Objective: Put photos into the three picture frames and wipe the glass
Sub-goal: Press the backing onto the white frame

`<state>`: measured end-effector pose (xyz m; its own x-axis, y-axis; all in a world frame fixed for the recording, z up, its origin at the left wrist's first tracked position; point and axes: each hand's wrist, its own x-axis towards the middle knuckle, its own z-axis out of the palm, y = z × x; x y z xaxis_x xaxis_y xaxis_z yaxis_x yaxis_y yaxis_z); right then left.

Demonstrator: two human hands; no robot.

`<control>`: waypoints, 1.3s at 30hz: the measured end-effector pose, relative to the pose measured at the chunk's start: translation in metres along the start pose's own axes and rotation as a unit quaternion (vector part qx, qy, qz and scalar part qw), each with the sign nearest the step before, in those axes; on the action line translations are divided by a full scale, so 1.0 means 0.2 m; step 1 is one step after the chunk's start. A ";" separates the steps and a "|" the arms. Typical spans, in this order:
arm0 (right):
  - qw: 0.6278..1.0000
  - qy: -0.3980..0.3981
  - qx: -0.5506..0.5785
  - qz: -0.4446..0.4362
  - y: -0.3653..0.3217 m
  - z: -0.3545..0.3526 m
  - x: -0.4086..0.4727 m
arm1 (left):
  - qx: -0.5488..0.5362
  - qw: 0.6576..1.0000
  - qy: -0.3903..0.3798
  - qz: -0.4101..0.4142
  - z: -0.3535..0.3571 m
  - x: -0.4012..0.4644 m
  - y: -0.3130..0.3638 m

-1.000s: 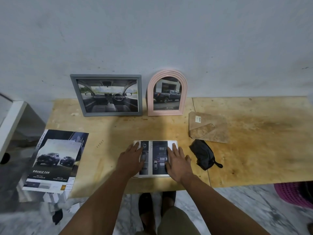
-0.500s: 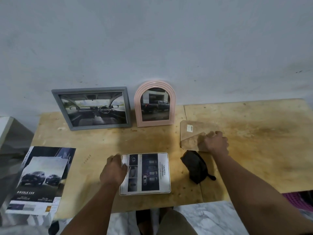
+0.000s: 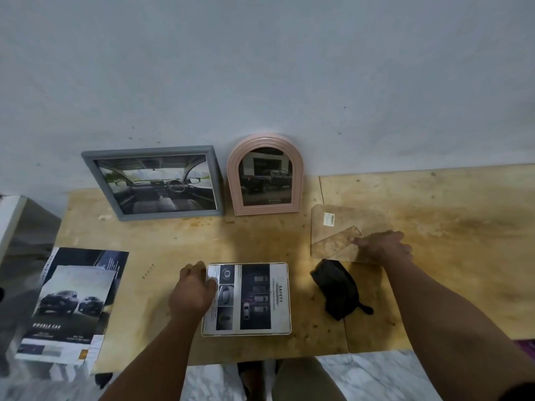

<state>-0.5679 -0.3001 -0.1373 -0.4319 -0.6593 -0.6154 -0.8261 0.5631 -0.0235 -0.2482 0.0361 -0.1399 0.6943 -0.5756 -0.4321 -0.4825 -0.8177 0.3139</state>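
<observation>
In the head view, a plywood table (image 3: 260, 241) fills the middle band of the frame, set against a pale wall (image 3: 260, 68).

At centre, slightly low, a white frame (image 3: 254, 299) lies flat on the table with a printed car safety sheet showing face up inside it. The left hand (image 3: 192, 290) rests at this frame's left edge, fingers curled over the rim and the thumb lying on the sheet's left margin, so it grips that edge.

To the right of centre, the right hand (image 3: 382, 246) reaches out to a brown backing board (image 3: 333, 230) lying flat on the table; the thumb presses on top of its raised triangular stand flap and the fingers curl at its right edge. Whether the board is lifted off the table cannot be told.

Just below the board, between the two arms, lies a crumpled black cloth (image 3: 337, 290), close to the board's lower edge and apart from the white frame.

At the upper centre, a grey frame (image 3: 86, 163) holding a car-interior photo leans against the wall, and just to its right stands a pink arched frame (image 3: 234, 180) with a photo of a dark pickup truck.

At the lower left, car brochures (image 3: 72, 299) lie stacked, overhanging the table's left edge.
</observation>
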 end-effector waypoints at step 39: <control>0.923 -0.021 0.060 -0.380 0.38 0.73 -1.09 | -0.173 0.980 -0.098 0.028 0.03 -0.23 -0.26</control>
<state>-0.4839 -0.0418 -0.1196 0.2728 -0.8683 -0.4144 -0.8371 -0.0019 -0.5470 -0.2571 0.1056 -0.1413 0.5402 -0.6374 -0.5495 -0.2835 -0.7526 0.5943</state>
